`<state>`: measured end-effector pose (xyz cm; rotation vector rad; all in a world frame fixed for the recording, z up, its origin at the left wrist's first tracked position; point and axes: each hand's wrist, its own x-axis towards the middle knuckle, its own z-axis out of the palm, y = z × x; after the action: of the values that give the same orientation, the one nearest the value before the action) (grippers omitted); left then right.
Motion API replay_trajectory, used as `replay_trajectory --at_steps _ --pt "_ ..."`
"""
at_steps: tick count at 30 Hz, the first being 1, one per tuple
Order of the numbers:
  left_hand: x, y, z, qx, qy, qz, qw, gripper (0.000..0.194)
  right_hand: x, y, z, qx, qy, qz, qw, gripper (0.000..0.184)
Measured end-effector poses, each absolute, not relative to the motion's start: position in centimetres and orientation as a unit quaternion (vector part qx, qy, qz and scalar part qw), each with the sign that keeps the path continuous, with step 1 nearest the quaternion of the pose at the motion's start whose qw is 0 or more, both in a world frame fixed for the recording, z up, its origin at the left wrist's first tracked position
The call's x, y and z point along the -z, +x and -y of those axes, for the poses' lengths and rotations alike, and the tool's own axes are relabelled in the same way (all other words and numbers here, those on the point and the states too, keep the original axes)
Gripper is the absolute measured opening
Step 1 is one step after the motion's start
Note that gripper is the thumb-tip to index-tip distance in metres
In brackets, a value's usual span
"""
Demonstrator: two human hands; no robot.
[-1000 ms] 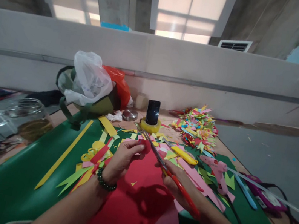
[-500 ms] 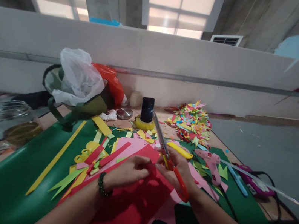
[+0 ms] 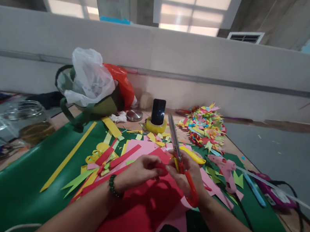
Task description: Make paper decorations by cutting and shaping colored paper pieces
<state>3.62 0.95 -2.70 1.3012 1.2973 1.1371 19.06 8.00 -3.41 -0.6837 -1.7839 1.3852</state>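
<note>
My right hand (image 3: 189, 175) is closed around scissors (image 3: 174, 135) with red-orange handles, their blades pointing up and away from me. Beside it, my left hand (image 3: 139, 173), with a dark bead bracelet (image 3: 114, 187) on the wrist, has its fingers curled together. Whatever its fingertips pinch, if anything, is too small to make out. Both hands hover over a large red paper sheet (image 3: 126, 218). Pink paper (image 3: 174, 222) with notched edges pokes out at its right. Left of it are cut strips and yellow paper loops (image 3: 95, 155).
A pink glue gun (image 3: 225, 167) lies to the right, near a yellow-handled tool (image 3: 194, 155). Behind, a phone (image 3: 158, 111) stands in a yellow tape roll (image 3: 153, 127), between a bag (image 3: 106, 104) and a paper-flower pile (image 3: 203, 126). Green sheeting (image 3: 28, 178) covers the table.
The whole view has shifted slightly, so the table things appear farther right. My left fingers have curled and drawn a little back from the right hand, which still grips the scissors.
</note>
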Motion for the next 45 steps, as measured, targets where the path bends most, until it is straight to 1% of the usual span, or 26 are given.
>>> replay_trajectory --at_steps 3,7,10,12,17,20,24,27,32,45 --pt "2.3 3.8 -1.0 -0.504 0.480 -0.517 0.498 0.027 3.3 18.7 -7.8 -0.553 -0.290 0.665 0.410 0.042" --pt "2.0 4.0 -1.0 -0.531 0.451 -0.523 0.492 0.030 3.4 18.8 -7.8 -0.552 -0.292 0.666 0.407 0.046" --pt "2.1 3.6 -1.2 -0.566 0.414 -0.526 0.481 0.033 3.8 19.4 -8.2 -0.556 -0.221 0.705 0.380 0.056" --pt "2.0 2.8 -1.4 -0.597 0.383 -0.520 0.476 0.036 4.0 19.9 -8.5 -0.565 -0.178 0.728 0.345 0.063" --pt "1.4 1.3 -1.5 -0.669 0.314 -0.489 0.464 0.037 4.1 20.4 -8.5 -0.567 -0.164 0.763 0.264 0.073" --pt "1.2 1.3 -1.4 -0.686 0.294 -0.481 0.460 0.038 3.9 20.2 -8.0 -0.533 -0.165 0.796 0.233 0.073" --pt "1.1 1.7 -1.3 -0.678 0.296 -0.489 0.462 0.040 3.5 19.9 -7.5 -0.447 -0.163 0.847 0.235 0.070" --pt "1.0 1.9 -1.3 -0.675 0.301 -0.494 0.458 0.041 3.3 19.9 -7.4 -0.419 -0.168 0.863 0.224 0.067" --pt "1.0 1.8 -1.3 -0.678 0.302 -0.494 0.454 0.039 2.9 20.2 -7.2 -0.405 -0.178 0.874 0.200 0.070" --pt "1.0 1.5 -1.2 -0.668 0.315 -0.493 0.460 0.035 3.2 20.5 -7.4 -0.409 -0.185 0.872 0.198 0.070"
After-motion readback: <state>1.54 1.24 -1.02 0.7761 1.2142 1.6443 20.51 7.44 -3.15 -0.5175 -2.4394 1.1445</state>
